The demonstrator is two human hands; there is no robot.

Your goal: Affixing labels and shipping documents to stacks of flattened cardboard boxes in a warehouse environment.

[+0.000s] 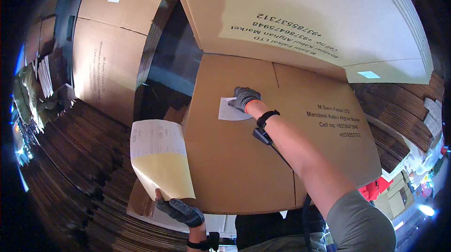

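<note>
A large flat brown cardboard carton (244,158) with printed black lettering lies before me. My right hand (246,98), in a grey knitted glove with an orange cuff, has its fingers bent together at the upper right corner of a white label (230,111) on the cardboard. Part of that label is hidden under the glove. Low on the left, my left hand (181,211), also gloved, pinches the bottom edge of a label sheet (162,158). This sheet is white with print at its upper part, plain yellowish backing below, and curls over the carton's left edge.
Folded cartons (329,12) stand upright behind, one bearing a small label (369,74). More flat cartons lean at the far left (110,64). Stacked cardboard (66,158) fills the lower left, with another stack (394,111) at right. A red item (376,188) lies near the right edge.
</note>
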